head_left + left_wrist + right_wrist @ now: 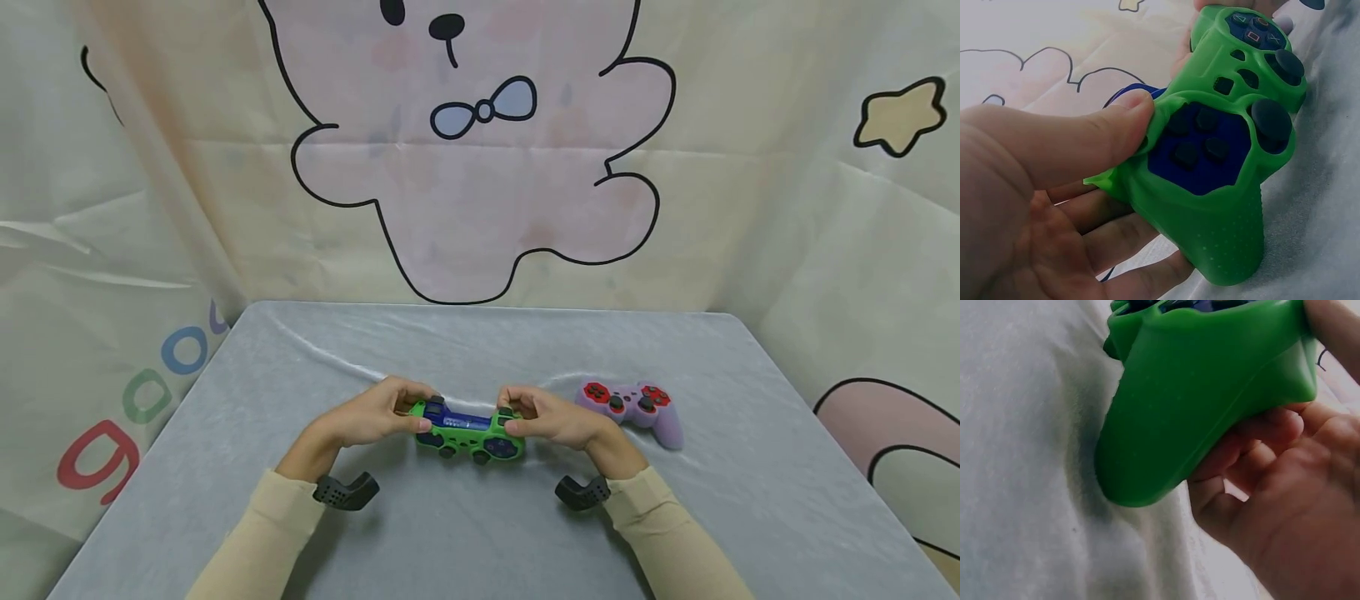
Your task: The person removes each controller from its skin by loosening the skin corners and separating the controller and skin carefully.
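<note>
A blue game controller in a green silicone cover is held by both hands over the middle of the table. My left hand grips its left end, and in the left wrist view the thumb presses the cover's edge beside the direction buttons. Blue casing shows past that edge, where the cover stands away. At the other end my right hand pinches the cover between thumb and fingers. The right wrist view shows the green handle close over the cloth, with curled fingers behind it.
A second controller in a lilac cover with red button areas lies just right of my right hand. Grey cloth covers the table. A printed curtain hangs behind it and along both sides.
</note>
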